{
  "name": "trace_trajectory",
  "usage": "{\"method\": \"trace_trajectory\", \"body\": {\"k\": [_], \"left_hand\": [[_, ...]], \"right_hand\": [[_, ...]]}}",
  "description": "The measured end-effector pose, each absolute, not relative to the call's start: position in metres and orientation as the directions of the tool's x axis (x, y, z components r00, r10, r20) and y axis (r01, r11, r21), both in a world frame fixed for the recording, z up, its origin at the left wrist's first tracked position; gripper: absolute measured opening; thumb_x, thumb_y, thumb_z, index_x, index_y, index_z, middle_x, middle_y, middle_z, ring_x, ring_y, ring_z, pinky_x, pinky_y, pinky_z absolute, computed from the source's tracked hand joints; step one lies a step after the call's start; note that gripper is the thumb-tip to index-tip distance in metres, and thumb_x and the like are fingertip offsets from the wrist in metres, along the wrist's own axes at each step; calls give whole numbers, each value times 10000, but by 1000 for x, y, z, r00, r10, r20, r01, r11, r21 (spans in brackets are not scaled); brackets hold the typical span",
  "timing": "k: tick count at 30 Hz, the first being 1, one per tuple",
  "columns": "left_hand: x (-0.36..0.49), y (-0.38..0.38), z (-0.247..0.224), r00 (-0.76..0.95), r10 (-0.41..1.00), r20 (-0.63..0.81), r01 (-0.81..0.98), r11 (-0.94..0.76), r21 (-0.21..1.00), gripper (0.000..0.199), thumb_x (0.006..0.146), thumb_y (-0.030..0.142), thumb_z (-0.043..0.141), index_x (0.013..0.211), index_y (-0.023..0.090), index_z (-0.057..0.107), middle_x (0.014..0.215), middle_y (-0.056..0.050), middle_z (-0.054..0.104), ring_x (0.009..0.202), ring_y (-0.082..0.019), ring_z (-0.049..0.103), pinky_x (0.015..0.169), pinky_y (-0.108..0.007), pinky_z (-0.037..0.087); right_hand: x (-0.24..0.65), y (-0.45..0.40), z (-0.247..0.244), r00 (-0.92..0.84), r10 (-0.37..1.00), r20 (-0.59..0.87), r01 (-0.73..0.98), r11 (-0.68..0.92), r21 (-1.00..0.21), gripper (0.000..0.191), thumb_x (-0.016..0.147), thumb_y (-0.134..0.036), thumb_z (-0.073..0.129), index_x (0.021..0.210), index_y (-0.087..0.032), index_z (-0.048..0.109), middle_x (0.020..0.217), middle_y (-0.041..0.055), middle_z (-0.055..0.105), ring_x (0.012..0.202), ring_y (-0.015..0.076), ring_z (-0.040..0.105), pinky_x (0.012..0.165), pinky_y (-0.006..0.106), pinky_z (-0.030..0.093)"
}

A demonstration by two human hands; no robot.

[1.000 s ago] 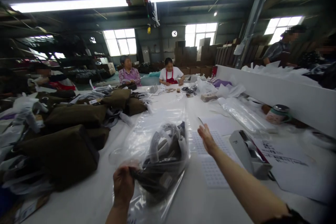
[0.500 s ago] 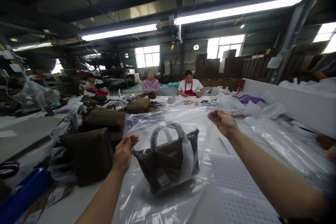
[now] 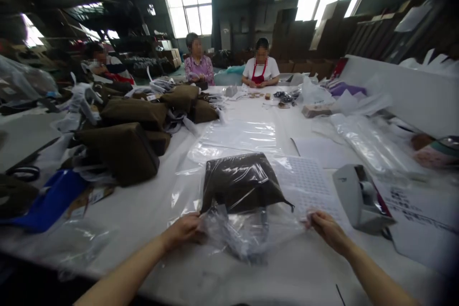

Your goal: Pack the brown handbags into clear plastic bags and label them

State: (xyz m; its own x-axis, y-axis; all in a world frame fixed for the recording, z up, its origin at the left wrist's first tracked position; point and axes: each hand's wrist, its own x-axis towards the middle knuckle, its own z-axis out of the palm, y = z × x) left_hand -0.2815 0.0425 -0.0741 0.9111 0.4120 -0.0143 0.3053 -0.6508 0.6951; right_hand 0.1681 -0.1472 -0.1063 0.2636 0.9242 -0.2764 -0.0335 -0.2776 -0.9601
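A dark olive handbag [image 3: 244, 179] lies flat inside a clear plastic bag [image 3: 233, 138] on the white table, its base away from me and its wrapped handles towards me. My left hand [image 3: 186, 229] pinches the near left part of the plastic, close to the handbag's corner. On the other side my right hand [image 3: 326, 229] grips the near right edge of the plastic, which is stretched between both hands. The fingertips are partly hidden and a little blurred.
Several olive handbags [image 3: 132, 112] are piled at left, beside a blue tape dispenser [image 3: 53, 201]. A grey tape dispenser [image 3: 362, 198] and a printed sheet [image 3: 311, 181] stand and lie at right. Folded clear plastic [image 3: 373, 146] lies beyond. Two people sit across the table.
The handbag has gone from standing upright in the raised plastic to lying flat with its handles towards me. Both hands have come down and nearer. The view has tilted downward.
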Motion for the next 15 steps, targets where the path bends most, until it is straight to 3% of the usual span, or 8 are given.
{"method": "trace_trajectory", "body": {"k": [2,5,8,10,12,15], "left_hand": [[-287,32,-83,944,331,20,250,-750,612,254,871,258,451,1019,205,650,1009,-77,672,979,-227,595,1002,-461,355],[-297,20,-79,971,223,87,151,-853,500,300,850,226,467,1109,278,610,1244,-80,569,1161,-260,495,1029,-498,314],[-305,11,-67,993,112,47,75,-870,488,314,863,207,434,1074,341,623,1316,-28,516,1224,-229,443,1065,-482,267],[-307,6,-59,997,72,-23,73,-860,505,311,881,225,406,1064,343,629,1280,-28,549,1222,-216,446,1078,-470,242],[-306,3,-53,993,110,-43,115,-821,560,282,893,275,406,1042,306,643,1165,-54,622,1164,-216,492,1065,-450,265],[-300,1,-53,942,331,46,215,-706,675,294,908,334,390,954,222,658,926,-74,678,961,-195,580,966,-381,384]], "right_hand": [[169,-163,-106,180,925,-336,24,-346,-938,450,736,-614,564,678,-171,625,648,46,625,686,213,576,730,342,456],[176,-173,-74,89,921,-379,338,-386,-859,534,805,-636,431,677,-180,676,790,97,663,821,274,592,844,403,421],[151,-172,-29,85,982,-168,647,-183,-740,520,839,-610,382,758,-198,687,941,110,649,957,291,562,920,435,382],[107,-171,-13,-41,999,-32,750,10,-662,415,823,-547,489,1009,-215,654,1146,106,579,1090,281,499,967,423,364],[52,-173,-18,-219,974,-63,782,137,-608,655,732,-560,615,1276,-217,491,1314,112,463,1197,290,418,1018,423,335],[-14,-182,-57,-290,936,-200,835,145,-531,1044,499,-586,776,1349,-112,397,1322,183,450,1197,361,411,1028,475,329]]}}
